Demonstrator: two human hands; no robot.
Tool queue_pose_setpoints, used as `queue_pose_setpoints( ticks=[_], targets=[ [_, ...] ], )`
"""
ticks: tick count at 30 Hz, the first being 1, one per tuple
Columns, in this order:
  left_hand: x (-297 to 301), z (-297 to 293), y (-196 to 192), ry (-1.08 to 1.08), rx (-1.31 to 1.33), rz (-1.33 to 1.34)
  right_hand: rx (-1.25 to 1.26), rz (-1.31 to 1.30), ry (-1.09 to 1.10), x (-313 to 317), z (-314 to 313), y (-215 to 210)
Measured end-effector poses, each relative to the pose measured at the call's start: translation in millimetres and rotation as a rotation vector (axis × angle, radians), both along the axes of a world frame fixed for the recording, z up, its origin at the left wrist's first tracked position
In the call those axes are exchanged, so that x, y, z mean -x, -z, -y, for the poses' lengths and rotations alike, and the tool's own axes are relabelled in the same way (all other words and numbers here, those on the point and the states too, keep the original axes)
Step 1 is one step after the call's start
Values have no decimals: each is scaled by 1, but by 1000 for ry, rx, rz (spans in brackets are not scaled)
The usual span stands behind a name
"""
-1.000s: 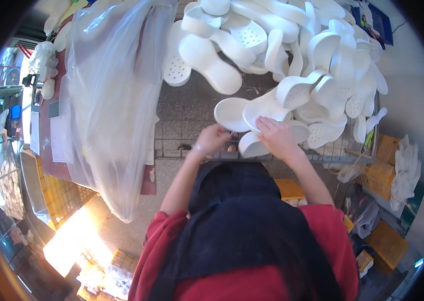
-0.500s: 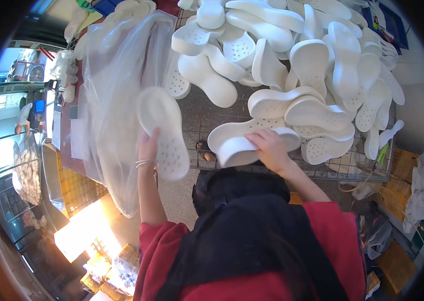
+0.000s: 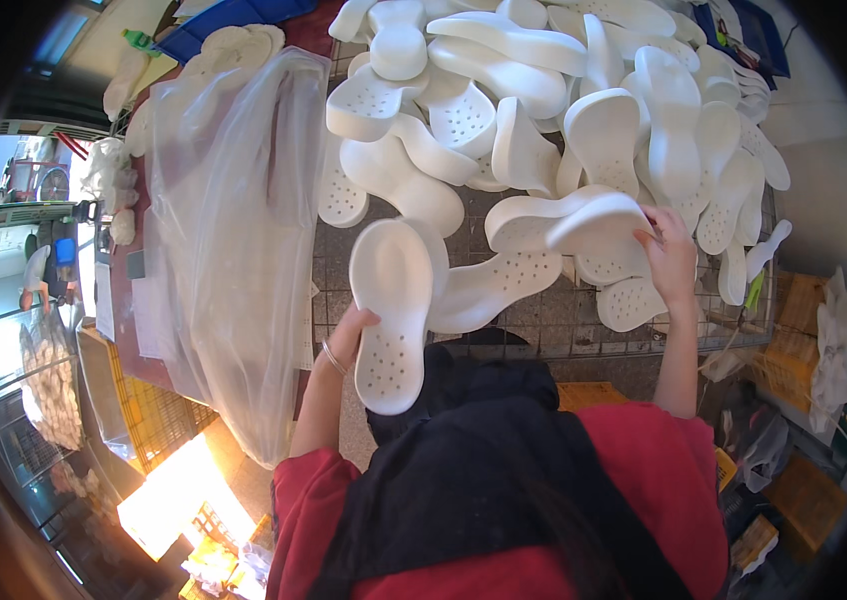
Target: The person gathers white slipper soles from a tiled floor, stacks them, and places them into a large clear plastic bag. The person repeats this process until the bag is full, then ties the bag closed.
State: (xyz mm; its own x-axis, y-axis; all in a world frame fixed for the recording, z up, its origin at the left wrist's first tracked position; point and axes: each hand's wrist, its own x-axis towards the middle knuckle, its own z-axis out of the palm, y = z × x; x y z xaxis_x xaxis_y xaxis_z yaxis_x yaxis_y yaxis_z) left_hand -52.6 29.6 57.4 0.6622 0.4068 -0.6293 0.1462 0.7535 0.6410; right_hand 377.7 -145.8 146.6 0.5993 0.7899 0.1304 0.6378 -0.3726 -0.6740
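Observation:
My left hand (image 3: 346, 338) is closed on the edge of a white perforated shoe footbed (image 3: 390, 295), raised upright with its holed top face showing. Part of another white surface shows just behind its rounded upper end; I cannot tell whether the hand holds that too. Beside it, another footbed (image 3: 503, 290) lies aslant on the wire-grid tabletop. Further right, my right hand (image 3: 669, 255) grips the end of a tilted white footbed (image 3: 598, 218) at the near edge of the pile. The footbeds under that one are partly covered.
A large heap of white footbeds (image 3: 673, 120) covers the far and right parts of the grid table (image 3: 583, 340). At left a clear plastic bag (image 3: 233, 250) hangs over the table edge. Yellow crates (image 3: 158, 405) stand on the floor at left. A blue tray (image 3: 228, 28) lies far left.
My left hand has carried its footbed rightward, away from the plastic bag. My right hand has moved from a footbed near the table's front edge to one farther right. The view has shifted slightly.

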Motion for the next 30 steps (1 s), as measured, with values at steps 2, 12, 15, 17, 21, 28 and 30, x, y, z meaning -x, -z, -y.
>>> queue_pose_setpoints(
  ticks=[2, 12, 15, 17, 21, 28, 30],
  targets=[
    [-9, -15, 1, -58, -77, -64, -95, -141, -73, 46, -13, -14],
    [26, -5, 67, -208, 301, 327, 383, 363, -352, 55, -85, 33],
    [46, 2, 50, -319, 185, 255, 452, 187, -683, 50, -84, 33],
    [57, 3, 29, -380, 140, 237, 392, 134, -972, 82, -103, 48],
    [74, -9, -5, -507, 23, 170, 215, 338, -483, 176, -193, 111],
    [125, -78, -39, -702, -209, -7, 398, 60, -585, 199, -233, 76],
    [138, -91, -54, -737, -201, -43, 148, -596, -814, 212, -228, 29]
  ],
)
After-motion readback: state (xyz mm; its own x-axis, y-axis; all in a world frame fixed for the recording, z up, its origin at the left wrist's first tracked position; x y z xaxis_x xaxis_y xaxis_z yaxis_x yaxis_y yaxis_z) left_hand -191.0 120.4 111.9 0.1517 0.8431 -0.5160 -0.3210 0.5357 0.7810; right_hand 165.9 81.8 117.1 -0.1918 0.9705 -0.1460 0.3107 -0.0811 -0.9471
